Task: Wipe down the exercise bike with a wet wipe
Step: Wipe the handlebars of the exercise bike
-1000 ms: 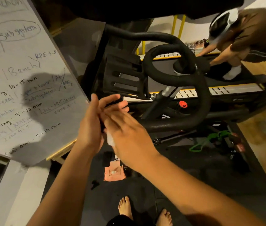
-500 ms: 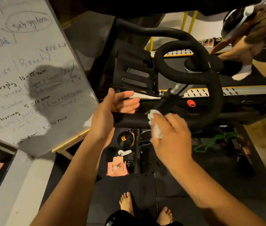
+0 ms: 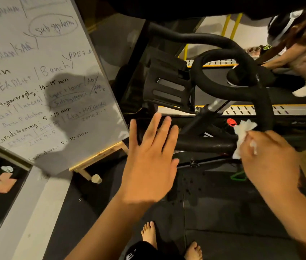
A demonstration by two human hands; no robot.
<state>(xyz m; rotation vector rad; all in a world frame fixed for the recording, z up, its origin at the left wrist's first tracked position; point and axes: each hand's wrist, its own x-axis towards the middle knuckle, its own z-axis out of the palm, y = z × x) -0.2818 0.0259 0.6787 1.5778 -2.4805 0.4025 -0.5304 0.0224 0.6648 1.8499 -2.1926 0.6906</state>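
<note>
Vs. half a sec ago: L hand has let go of the near handlebar tube of the exercise bike. It's now flat, palm down, fingers straight and spread, holding nothing. Its fingertips overlap the tube's L end in view; can't tell if they touch. R hand has slid away from the L hand along the same tube, out to where the bar bends up and away. It's got its fingers curled round the wet wipe, which is bunched and pressed onto the tube at that bend. A white tuft of wipe sticks out beyond the knuckles, and a bit shows between the fingers.

A red knob sits just beyond the wipe, on the L-hand side of it.

Containers: a slotted black cradle is on the bike beyond the L fingertips. It's dark inside, so contents can't be made out.

A whiteboard with handwriting stands outboard of the L hand. A green band lies on the floor mat under the R wrist. Bare feet show below, between the forearms. A 2nd person crouches far beyond the R hand, by a treadmill rail.
</note>
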